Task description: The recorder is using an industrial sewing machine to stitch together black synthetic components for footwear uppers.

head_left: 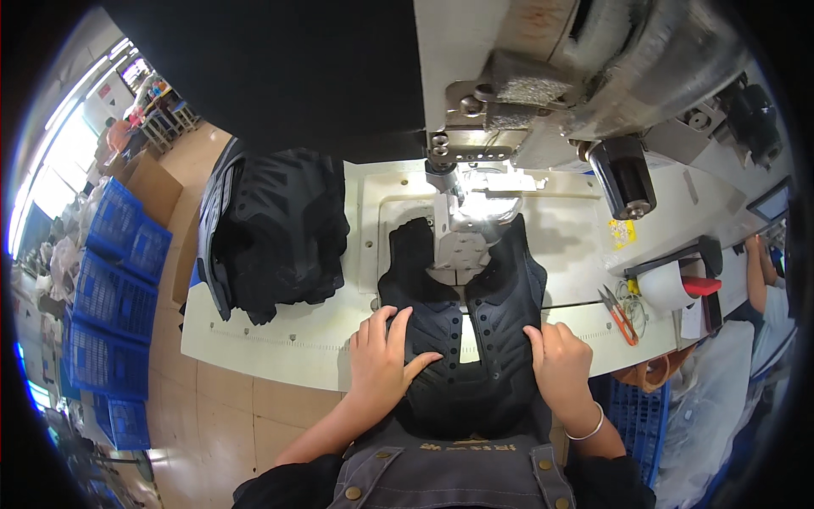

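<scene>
At the counter's (280,339) near edge, the left hand (381,360) and right hand (560,363) press flat, fingers spread, on a black padded shoe upper (462,339). Its long axis runs away from the person, forked end under the sewing machine (509,93). A pile of black uppers (275,233) sits at the left edge.

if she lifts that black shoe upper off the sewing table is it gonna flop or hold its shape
Probably floppy: the black shoe upper lies flat on the table and droops over its front edge. It looks light, since the left hand and right hand only press it with flat fingers. Its ribbed surface should resist slipping.
</scene>
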The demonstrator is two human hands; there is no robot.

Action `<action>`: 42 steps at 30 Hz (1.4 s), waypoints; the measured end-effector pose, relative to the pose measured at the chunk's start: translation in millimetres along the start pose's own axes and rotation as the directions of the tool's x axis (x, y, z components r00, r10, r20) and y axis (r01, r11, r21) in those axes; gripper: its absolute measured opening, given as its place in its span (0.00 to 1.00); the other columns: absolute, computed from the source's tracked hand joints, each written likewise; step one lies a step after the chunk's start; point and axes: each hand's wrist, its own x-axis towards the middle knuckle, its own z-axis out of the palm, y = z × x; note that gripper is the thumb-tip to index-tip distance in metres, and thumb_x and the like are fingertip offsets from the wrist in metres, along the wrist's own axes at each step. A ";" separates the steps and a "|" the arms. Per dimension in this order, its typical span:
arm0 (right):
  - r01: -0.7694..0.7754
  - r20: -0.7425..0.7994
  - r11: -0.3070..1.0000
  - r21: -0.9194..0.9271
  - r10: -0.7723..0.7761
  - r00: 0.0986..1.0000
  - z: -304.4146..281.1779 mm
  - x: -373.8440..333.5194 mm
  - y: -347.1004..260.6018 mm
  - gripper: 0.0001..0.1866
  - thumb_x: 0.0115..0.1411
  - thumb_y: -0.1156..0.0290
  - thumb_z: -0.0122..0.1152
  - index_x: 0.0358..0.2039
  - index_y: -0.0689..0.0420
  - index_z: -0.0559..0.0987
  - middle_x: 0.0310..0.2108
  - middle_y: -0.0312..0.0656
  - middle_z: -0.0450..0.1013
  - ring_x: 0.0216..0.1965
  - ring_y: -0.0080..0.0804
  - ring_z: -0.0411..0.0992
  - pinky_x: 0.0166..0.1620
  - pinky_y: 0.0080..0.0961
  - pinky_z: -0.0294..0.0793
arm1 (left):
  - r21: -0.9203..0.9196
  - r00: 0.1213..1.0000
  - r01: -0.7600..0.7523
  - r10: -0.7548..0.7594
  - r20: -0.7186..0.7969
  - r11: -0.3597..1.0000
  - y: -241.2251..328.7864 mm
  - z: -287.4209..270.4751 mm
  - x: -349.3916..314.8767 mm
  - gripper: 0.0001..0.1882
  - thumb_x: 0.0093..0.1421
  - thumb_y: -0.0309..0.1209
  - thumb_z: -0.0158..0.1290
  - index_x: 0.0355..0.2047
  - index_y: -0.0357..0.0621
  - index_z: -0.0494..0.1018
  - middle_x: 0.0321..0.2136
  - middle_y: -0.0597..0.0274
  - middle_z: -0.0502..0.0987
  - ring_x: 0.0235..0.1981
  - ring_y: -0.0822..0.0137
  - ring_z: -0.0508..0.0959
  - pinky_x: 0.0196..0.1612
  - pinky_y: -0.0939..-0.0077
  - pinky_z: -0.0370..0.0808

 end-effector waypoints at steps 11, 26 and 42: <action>-0.483 0.470 0.280 0.829 0.118 0.875 -8.3 -0.3 2.4 0.12 0.54 0.74 0.56 0.38 0.65 0.71 0.29 0.39 0.73 0.29 0.18 0.68 0.33 0.17 0.69 | 0.110 0.773 0.311 -0.318 0.549 0.944 0.8 -22.4 -3.4 0.21 0.49 0.46 0.56 0.28 0.39 0.71 0.23 0.62 0.73 0.25 0.65 0.73 0.23 0.77 0.65; -0.149 0.190 -0.176 0.973 0.245 0.951 -16.6 62.0 -13.5 0.15 0.58 0.75 0.47 0.46 0.64 0.66 0.43 0.45 0.69 0.43 0.29 0.69 0.48 0.24 0.67 | -0.897 0.940 0.334 0.037 0.338 -0.290 29.4 -64.3 53.1 0.18 0.61 0.27 0.38 0.50 0.28 0.57 0.44 0.40 0.68 0.44 0.57 0.72 0.45 0.64 0.72; -0.208 0.249 -0.218 0.954 0.184 0.951 -19.9 79.4 -2.9 0.15 0.58 0.75 0.44 0.46 0.65 0.66 0.42 0.46 0.69 0.41 0.29 0.70 0.44 0.24 0.70 | -0.949 0.960 0.277 0.012 0.279 -0.153 33.2 -66.6 89.2 0.18 0.55 0.24 0.39 0.44 0.23 0.62 0.37 0.39 0.72 0.39 0.54 0.75 0.37 0.68 0.77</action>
